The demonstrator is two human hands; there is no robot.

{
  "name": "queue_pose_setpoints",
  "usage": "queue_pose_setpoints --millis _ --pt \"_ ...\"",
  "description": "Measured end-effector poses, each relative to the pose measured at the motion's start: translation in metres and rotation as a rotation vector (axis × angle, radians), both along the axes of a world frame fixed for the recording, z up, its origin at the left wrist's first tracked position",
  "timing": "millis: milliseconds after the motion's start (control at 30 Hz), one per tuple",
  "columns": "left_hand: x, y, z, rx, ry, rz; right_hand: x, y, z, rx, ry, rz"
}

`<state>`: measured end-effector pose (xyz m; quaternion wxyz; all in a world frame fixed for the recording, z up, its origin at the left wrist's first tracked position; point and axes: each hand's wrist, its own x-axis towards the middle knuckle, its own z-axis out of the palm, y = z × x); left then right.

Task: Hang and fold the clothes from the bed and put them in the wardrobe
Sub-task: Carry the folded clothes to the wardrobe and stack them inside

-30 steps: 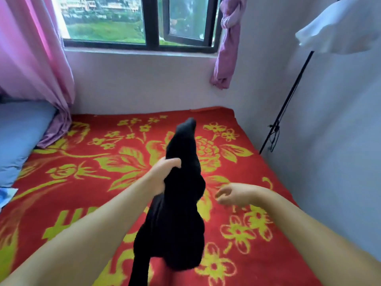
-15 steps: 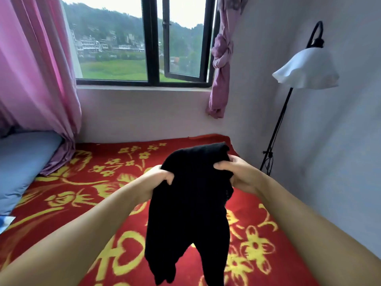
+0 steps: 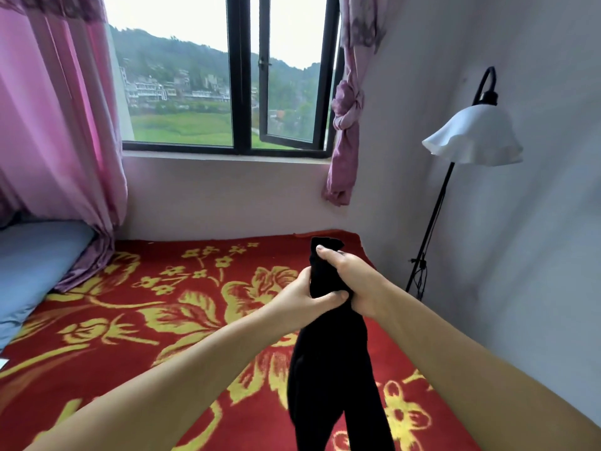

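Gripping the black garment (image 3: 328, 369) near its top edge, with both hands bunched together above the bed (image 3: 136, 327). Right hand (image 3: 353, 281): fingers curled round the upper part of the cloth, thumb on top, a short tuft of fabric standing above the fist. Left hand (image 3: 309, 296): closed round the same bunch just below and to the left, touching the right hand, thumb pressed across the cloth. Neither hand nearer than the other; both on the same gathered neck of fabric.

From the hands outward: garment hanging straight down, long axis vertical, splitting low in the view into two narrow lengths, probably legs, so likely trousers or leggings. Lower ends out of frame; contact with the bed not determinable. Held clear of the red flowered blanket (image 3: 195, 320), towards its right side, near the wall and the floor lamp (image 3: 471, 138).

Judgement for the coming move: with the grip gathered at one point, hands to be drawn apart along the top edge to spread the cloth before folding or hanging. Wardrobe not in view.
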<state>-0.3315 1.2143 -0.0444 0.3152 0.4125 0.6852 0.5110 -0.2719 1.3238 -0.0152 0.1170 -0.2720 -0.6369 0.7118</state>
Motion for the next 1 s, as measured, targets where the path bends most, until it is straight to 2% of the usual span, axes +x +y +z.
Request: queue_pose_setpoints --millis 167,267,333,500,600,700,800,867,933,1000 --pt "-0.018 -0.003 -0.007 0.074 0.120 0.149 0.008 0.006 0.016 0.095 0.107 0.119" --pt "-0.051 -0.010 -0.012 0.113 0.097 0.343 0.018 0.018 0.030 0.175 0.121 0.103" --pt "-0.077 -0.017 -0.010 0.111 0.178 0.430 0.028 0.031 0.043 0.269 0.107 0.079" --pt "-0.106 -0.023 0.009 0.112 0.450 0.341 0.036 0.052 0.062 0.417 0.098 0.062" --pt "-0.116 -0.030 0.027 0.119 0.407 0.306 0.039 0.061 0.067 0.526 0.063 0.111" --pt "-0.127 -0.047 0.053 0.099 0.353 0.162 0.046 0.068 0.071 0.660 0.013 0.227" --pt "-0.139 -0.059 0.073 -0.053 0.464 -0.005 0.052 0.069 0.082 0.778 -0.013 0.303" --pt "-0.150 -0.067 0.079 -0.190 0.462 -0.093 0.056 0.069 0.089 0.901 -0.102 0.351" --pt "-0.161 -0.073 0.080 -0.302 0.431 -0.190 0.058 0.071 0.094 0.994 -0.288 0.441" --pt "-0.166 -0.077 0.076 -0.325 0.445 -0.206 0.059 0.074 0.095 1.032 -0.397 0.484"
